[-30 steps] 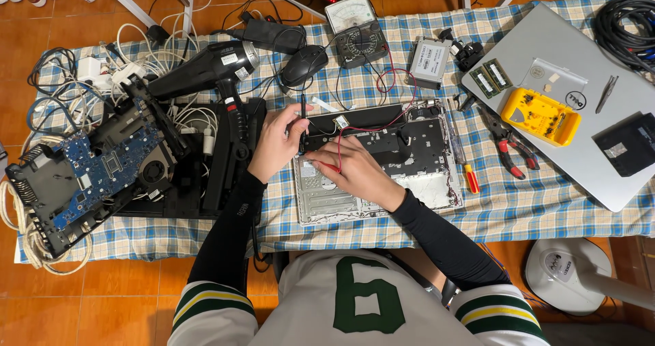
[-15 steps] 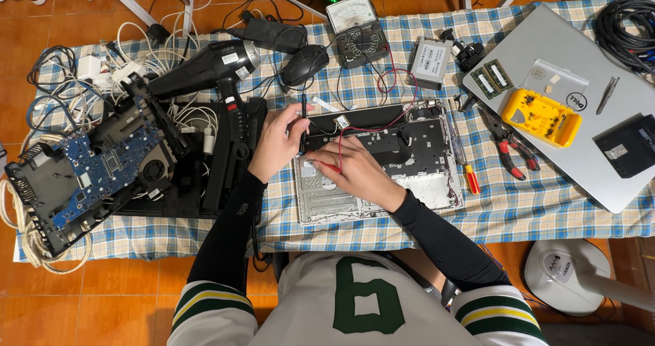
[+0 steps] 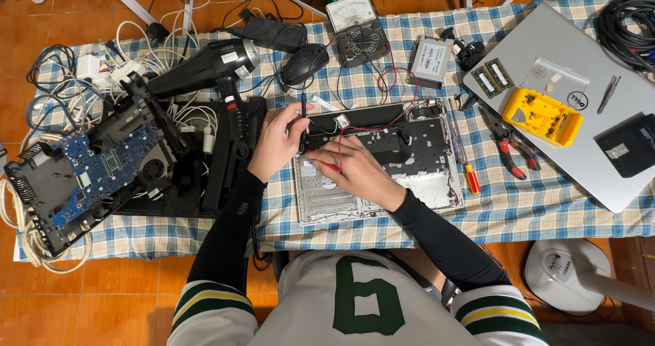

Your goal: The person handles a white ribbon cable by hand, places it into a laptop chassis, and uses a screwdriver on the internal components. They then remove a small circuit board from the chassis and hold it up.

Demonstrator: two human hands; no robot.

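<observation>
Holding a black probe [image 3: 303,114] upright in your left hand [image 3: 275,141], you kept its tip on the upper left corner of the opened laptop base [image 3: 382,158], your fingers closed around the shaft so it stayed steady on one spot. Your right hand [image 3: 355,172] lay flat across the left part of that base, pinning a red probe [image 3: 329,166] beneath it — whether those fingers were clamped on it or only pressing it down, I could not tell. The base sat square in front of you on the checked cloth of the desk [image 3: 546,209], close enough for both forearms to rest. Red and black leads ran up from it to the analogue multimeter [image 3: 358,29], which was propped at the far edge with its dial facing you. Pliers [image 3: 506,141] and a small screwdriver [image 3: 464,158] lay just right of the base, near your working hand.
</observation>
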